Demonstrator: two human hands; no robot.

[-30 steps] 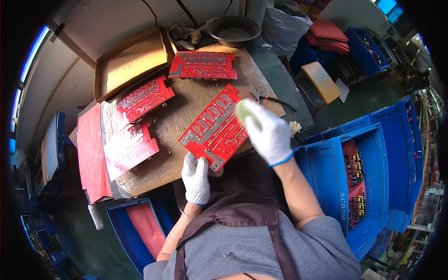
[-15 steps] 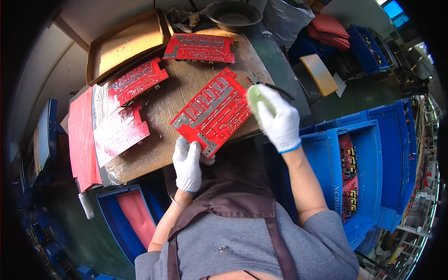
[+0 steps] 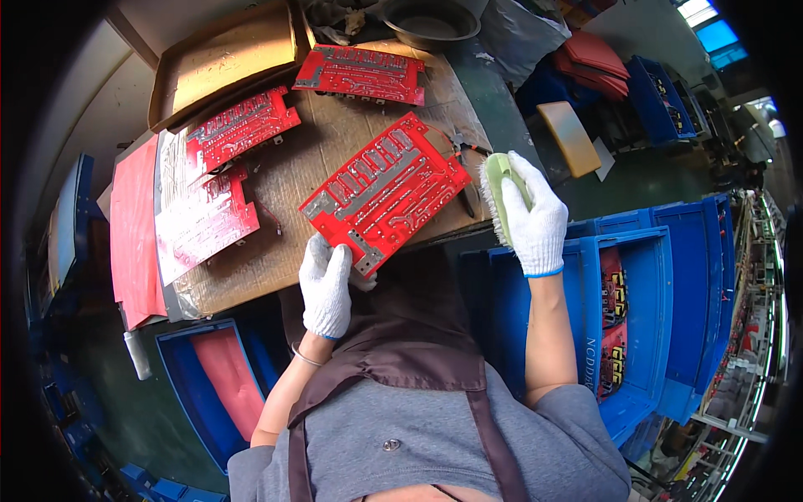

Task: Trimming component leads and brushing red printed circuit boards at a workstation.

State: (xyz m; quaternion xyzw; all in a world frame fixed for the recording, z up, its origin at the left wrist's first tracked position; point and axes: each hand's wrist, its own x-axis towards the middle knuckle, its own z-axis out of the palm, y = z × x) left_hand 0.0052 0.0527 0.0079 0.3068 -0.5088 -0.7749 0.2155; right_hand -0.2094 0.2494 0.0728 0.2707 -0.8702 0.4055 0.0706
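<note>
My left hand (image 3: 326,289), in a white knit glove, grips the lower left corner of a red circuit board (image 3: 385,188). The board is tilted, its soldered side facing up, over the near edge of the cardboard-covered table. My right hand (image 3: 535,217), also gloved, is closed round a light green scrubbing brush (image 3: 499,197) with pale bristles. The brush is apart from the board, just to its right, bristles facing left. Behind the board's right end lies a pair of pliers (image 3: 468,146), partly hidden by the brush.
More red boards lie on the cardboard (image 3: 293,184), one of them (image 3: 360,74) at the back. A cardboard tray (image 3: 226,63) and a dark bowl (image 3: 431,23) stand behind. Blue crates (image 3: 636,335) holding boards are at my right; another blue bin (image 3: 201,393) is at lower left.
The brush in my right hand has moved off the board's right edge, to the right, and turned more upright. The board stays in my left hand. The whole view has shifted slightly.
</note>
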